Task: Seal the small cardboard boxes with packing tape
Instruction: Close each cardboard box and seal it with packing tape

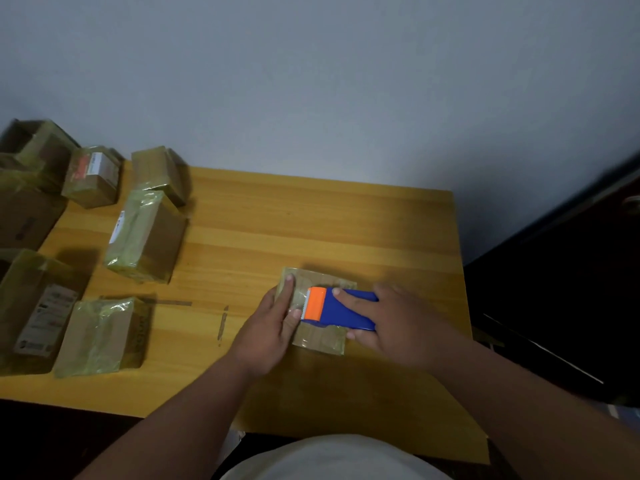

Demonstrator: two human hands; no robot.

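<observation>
Nearest the camera: pale shirt front at the lower edge, both forearms reaching forward over the wooden tabletop.

Left hand lies flat on the left side of the small cardboard box; fingers straight, pressing the taped top, gripping nothing.

Right hand grips the tape dispenser, blue body with orange cutter end. Fingers wrap over the blue body; thumb underneath at the near edge. The dispenser rests on top of the box, orange end pointing left, just beside the left thumb.

The box sits right of centre on the tabletop, its top glossy with tape.

Two loose tape strips lie left of the box.

Farther left: several taped parcels, some with labels, clustered toward the far left corner.

Beyond: plain grey wall.
</observation>
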